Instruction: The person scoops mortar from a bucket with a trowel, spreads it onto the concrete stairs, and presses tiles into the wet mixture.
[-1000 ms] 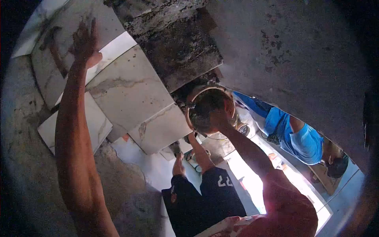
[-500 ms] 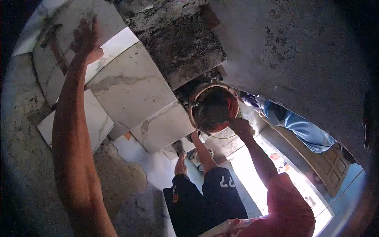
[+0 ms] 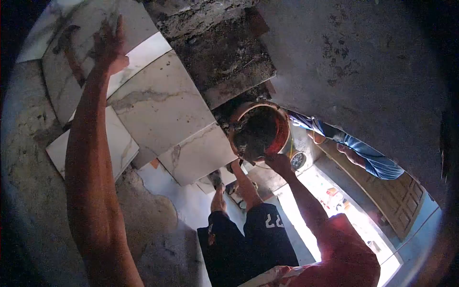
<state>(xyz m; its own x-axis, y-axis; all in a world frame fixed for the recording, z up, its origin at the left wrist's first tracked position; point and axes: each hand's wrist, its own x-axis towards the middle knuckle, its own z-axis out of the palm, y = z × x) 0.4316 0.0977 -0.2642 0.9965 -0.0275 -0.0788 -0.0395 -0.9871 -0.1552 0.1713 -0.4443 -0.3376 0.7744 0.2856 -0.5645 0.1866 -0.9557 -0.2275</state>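
Observation:
My left hand (image 3: 111,50) has its fingers stretched out over the marbled white tile surface (image 3: 103,21) at the upper left; whether the palm presses on it is hard to tell. Close beside it lies a hammer (image 3: 71,57). My right hand (image 3: 281,166) is closed at the near rim of a round orange bucket (image 3: 285,136). Dark wet-looking mortar (image 3: 256,126) fills part of the bucket, and it leans toward me. The fingers of my right hand are partly in shadow.
Marbled tiles (image 3: 158,95) form a step edge above my feet. Rough dark mortar (image 3: 220,62) covers the stretch behind the bucket. A loose tile (image 3: 95,143) lies left. At right are another person in blue clothing (image 3: 370,155), a panelled wooden door (image 3: 399,205) and a grey wall (image 3: 373,86).
My right hand has shifted slightly left along the bucket's rim, and more of the mortar shows. The other person's clothing has moved. My left hand stays nearly in place.

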